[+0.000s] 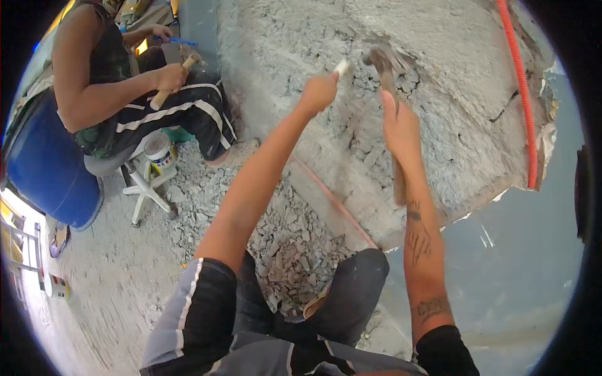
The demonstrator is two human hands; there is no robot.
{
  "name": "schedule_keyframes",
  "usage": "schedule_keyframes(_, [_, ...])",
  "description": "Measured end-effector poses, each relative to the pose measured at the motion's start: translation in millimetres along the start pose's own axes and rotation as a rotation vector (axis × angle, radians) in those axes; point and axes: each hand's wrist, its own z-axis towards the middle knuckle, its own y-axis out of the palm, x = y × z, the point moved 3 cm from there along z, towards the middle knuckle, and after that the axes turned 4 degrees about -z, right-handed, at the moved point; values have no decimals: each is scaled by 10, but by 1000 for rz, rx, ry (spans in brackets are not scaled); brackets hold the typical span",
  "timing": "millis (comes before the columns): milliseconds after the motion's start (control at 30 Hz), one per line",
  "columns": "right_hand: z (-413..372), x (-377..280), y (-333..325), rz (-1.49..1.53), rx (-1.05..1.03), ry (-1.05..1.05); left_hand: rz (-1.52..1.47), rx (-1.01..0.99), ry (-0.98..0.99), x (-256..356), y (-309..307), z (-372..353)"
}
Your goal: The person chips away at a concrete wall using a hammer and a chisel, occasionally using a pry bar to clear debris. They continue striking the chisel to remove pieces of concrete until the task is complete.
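Observation:
My left hand (318,91) is closed around a light-coloured chisel (342,66) whose tip rests on the rough grey wall (439,94). My right hand (400,124) grips a hammer by its wooden handle; the metal hammer head (380,61) is close to the chisel's end and looks blurred. The plaster around the chisel is chipped and cracked.
Broken rubble (282,244) lies piled on the floor at the wall's foot. An orange conduit (520,94) runs down the wall on the right. Another person (119,88) sits at left on a white stool (145,188), holding a hammer. A blue barrel (47,163) stands behind them.

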Motion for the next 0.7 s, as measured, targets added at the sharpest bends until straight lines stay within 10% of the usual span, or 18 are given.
schedule_keyframes(133, [-715,126,-48,455,-251,562,145,-10,100,-1301,151,-312])
schedule_keyframes(300, [-1230,115,145,725,-194,767,291,-139,-91,-1960,147,-1227])
schedule_keyframes(700, [194,-612,-589,368,186,-45,-74,181,465,85,-121,244])
